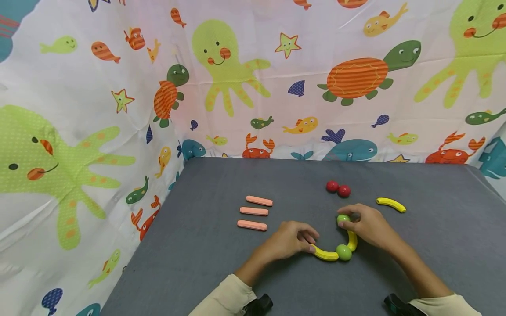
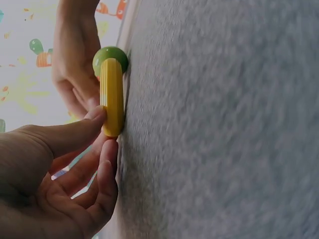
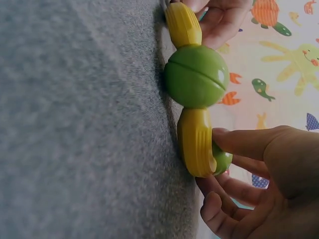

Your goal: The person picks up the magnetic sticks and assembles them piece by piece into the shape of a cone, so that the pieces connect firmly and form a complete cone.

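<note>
Curved row (image 1: 344, 253) of two yellow pieces (image 1: 326, 254) and two green balls (image 1: 342, 218), set end to end on the grey bench (image 1: 205, 219), at four o'clock from the centre of the head view. Pinched by left grip (image 1: 294, 239) at the free yellow end, toward eight o'clock; pinched by right grip (image 1: 363, 222) at the upper green ball, toward one o'clock. Farther, at twelve o'clock, two red balls (image 1: 344, 191) touching each other; at two, one separate yellow piece (image 1: 391, 204); at ten, three pink sticks (image 1: 254, 211) lying apart, almost parallel.
</note>
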{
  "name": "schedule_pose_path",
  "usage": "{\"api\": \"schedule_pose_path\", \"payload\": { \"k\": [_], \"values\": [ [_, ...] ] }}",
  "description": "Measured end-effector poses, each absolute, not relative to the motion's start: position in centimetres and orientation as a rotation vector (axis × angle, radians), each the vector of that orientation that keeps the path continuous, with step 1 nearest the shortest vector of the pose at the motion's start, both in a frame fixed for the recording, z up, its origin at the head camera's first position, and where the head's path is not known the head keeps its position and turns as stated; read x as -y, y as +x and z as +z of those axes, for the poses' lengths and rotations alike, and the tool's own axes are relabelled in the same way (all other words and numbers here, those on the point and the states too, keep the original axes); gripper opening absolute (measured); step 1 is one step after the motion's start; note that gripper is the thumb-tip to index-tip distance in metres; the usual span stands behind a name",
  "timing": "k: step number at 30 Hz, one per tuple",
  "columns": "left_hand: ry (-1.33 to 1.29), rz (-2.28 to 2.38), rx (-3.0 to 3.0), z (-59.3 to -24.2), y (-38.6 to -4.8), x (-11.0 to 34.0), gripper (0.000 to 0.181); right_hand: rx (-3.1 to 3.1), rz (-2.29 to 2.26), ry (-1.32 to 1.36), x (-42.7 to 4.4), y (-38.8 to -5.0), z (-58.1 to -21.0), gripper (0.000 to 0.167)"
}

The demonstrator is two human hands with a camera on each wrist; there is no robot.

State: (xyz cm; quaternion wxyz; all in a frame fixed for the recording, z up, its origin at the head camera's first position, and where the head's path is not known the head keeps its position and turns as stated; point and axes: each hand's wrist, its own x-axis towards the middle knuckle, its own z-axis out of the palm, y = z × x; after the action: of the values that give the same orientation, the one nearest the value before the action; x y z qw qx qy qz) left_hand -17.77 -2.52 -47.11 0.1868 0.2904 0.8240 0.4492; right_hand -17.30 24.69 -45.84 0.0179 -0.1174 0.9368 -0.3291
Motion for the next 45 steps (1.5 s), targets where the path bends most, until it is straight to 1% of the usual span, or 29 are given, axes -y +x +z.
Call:
{"api": "schedule_pose_path", "payload": {
  "k": [5,9,15,24,31,38,45],
  "values": [
    [0.786,1.289,-2.420,-47.2,-18.0,3.0,0.024,-2.924,-0.993,-0.280,-24.9,-16.8,-45.9,0.033],
    [0.748,1.280,-2.481,-47.3,-18.0,3.2,0.021,-2.883,-1.063,-0.184,-25.0,-16.3,-46.0,0.038],
    [0.654,1.298,-2.525,-47.4,-18.1,2.9,0.026,-2.799,-1.169,-0.086,-24.9,-15.6,-46.0,0.042],
    [0.566,1.397,-2.513,-47.4,-19.2,2.4,0.025,-2.755,-1.165,-0.076,-25.2,-14.5,-45.9,0.048],
    [0.535,1.365,-2.591,-47.1,-19.7,2.1,0.023,-2.779,-1.177,-0.166,-25.3,-13.8,-46.0,0.043],
    [0.510,1.285,-2.641,-46.9,-20.2,1.6,0.026,-2.788,-1.191,-0.149,-25.1,-13.3,-46.1,0.041],
    [0.541,1.281,-2.664,-46.9,-20.9,1.5,0.024,-2.722,-1.219,-0.147,-25.0,-12.9,-46.3,0.041]
  ]
}}
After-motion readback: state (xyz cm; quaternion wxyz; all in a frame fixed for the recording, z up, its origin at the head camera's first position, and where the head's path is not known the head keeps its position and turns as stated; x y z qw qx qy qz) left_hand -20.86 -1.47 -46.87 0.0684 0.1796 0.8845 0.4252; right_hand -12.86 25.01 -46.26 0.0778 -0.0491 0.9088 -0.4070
